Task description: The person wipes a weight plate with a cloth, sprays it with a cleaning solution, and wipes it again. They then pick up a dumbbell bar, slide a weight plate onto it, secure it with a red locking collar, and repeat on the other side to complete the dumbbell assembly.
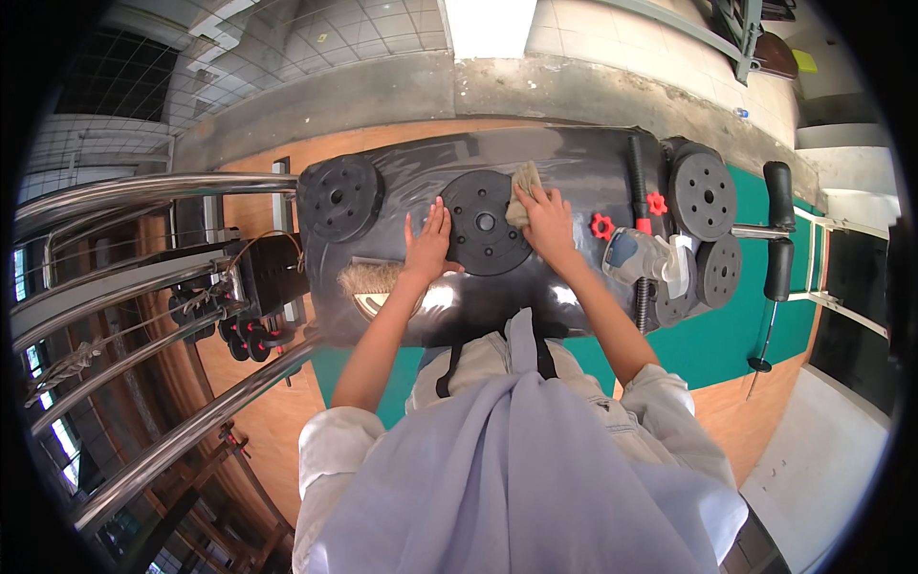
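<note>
the left hand point(427, 241) lies flat with fingers spread on the left edge of a black weight plate point(485, 223), which rests near the middle of a dark, glossy table point(574, 163). the right hand point(547, 218) is closed on a crumpled beige cloth point(524, 182), pressing it against the plate's rim at about 2 o'clock. so the plate is pinned by one hand and rubbed by the other.

as a judgement, the wiping looks to be partway. the cloth sits only on the upper right of the plate, and whether the rest of its face has been gone over cannot be told from the surface. several more plates lie around: one point(339, 196) at about 9 o'clock from the centre plate, a larger one point(703, 194) at 3 o'clock near the table's right end, and a smaller one point(719, 271) just below that. none of them is being touched, and their state of cleanliness cannot be read either.

a brush with pale bristles point(368, 279) lies on the table at about 8 o'clock from the plate, just beside the left forearm. two red knobs point(601, 227) sit just right of the right hand, near a black bar point(637, 182) and a spray bottle lying on its side point(643, 256).
</note>
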The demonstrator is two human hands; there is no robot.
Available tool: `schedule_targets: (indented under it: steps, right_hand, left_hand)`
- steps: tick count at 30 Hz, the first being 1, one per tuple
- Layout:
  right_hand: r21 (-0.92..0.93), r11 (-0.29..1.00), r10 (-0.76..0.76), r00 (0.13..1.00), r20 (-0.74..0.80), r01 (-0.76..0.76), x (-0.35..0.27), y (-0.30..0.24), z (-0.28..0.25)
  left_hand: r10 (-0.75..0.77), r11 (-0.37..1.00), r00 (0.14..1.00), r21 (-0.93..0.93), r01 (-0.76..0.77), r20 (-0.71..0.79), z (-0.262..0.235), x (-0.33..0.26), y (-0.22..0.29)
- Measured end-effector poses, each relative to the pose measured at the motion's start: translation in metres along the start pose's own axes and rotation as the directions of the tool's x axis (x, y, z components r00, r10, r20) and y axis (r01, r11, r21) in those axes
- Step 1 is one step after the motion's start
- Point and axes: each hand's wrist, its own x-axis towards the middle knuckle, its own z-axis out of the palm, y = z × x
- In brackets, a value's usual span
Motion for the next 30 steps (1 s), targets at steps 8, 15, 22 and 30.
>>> schedule_targets:
  steps: [8, 15, 22, 30]
  right_hand:
    - [0.238, 0.97, -0.059, 0.998, 0.024, 0.051, -0.107, -0.024, 0.004]
    - [0.944, -0.27, 0.298, 0.916, 0.27, -0.19, -0.09, 0.011, -0.029]
    - [0.581, -0.813, 0.091, 0.977, 0.192, -0.039, -0.107, 0.028, -0.061]
    - [0.985, 0.098, 0.321, 0.942, 0.102, -0.14, 0.014, 0.039, -0.069]
  left_hand:
    - [0.015, 0.998, 1.0, -0.067, -0.017, -0.024, -0.002, -0.004, -0.001]
    - [0.21, 0.945, 0.933, -0.184, -0.27, -0.292, 0.017, -0.015, 0.073]
    - [0.048, 0.985, 0.983, -0.152, -0.076, -0.177, 0.009, 0.02, 0.091]
    - [0.21, 0.634, 0.958, -0.719, -0.285, -0.194, -0.054, -0.002, 0.064]
